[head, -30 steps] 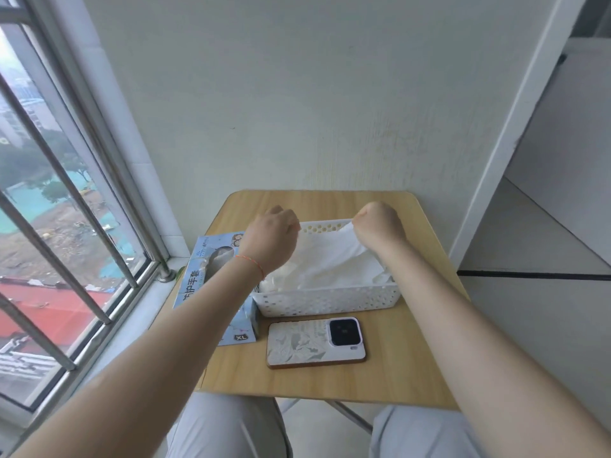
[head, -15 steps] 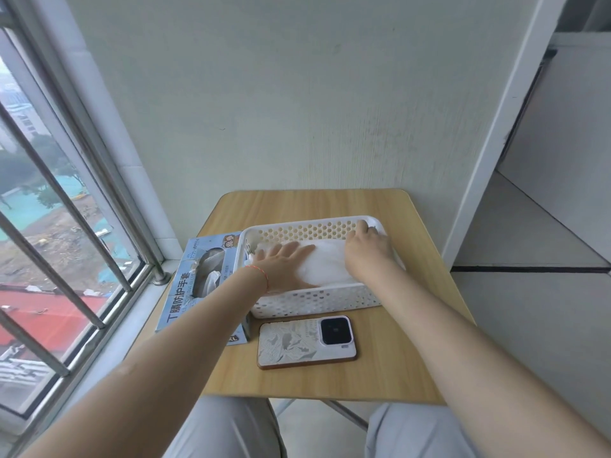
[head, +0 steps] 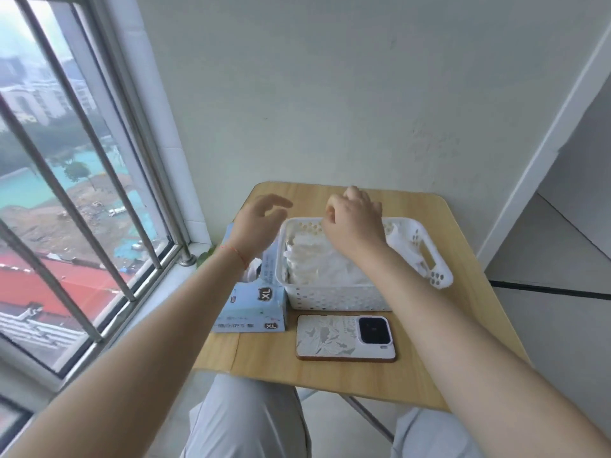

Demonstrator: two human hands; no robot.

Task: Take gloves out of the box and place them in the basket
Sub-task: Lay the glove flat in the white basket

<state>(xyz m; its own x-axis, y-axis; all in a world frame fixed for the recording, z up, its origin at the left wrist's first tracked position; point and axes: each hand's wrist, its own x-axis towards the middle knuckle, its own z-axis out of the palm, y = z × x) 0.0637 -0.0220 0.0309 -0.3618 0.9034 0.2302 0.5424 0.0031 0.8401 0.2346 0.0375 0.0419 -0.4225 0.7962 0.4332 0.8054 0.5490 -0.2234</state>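
A white perforated basket (head: 334, 297) stands on the small wooden table (head: 429, 368) and holds a pile of white gloves (head: 317, 264). Left of it lies the light blue glove box (head: 254, 304) marked XL, with a white glove (head: 253, 271) poking from its top opening. My left hand (head: 261, 223) hovers above the box, fingers relaxed and spread, holding nothing. My right hand (head: 355, 221) hangs over the basket's back left part with loosely curled fingers and nothing in them. My forearms hide part of the box and of the basket.
A phone (head: 345, 338) in a pale patterned case lies face down in front of the basket. A barred window (head: 82, 193) runs along the left, close to the table. A white wall (head: 330, 94) stands right behind the table, and my knees show below its front edge.
Both hands have lifted off the gloves they were pressing in the basket. My left hand has moved left to above the box; my right hand has risen over the basket.
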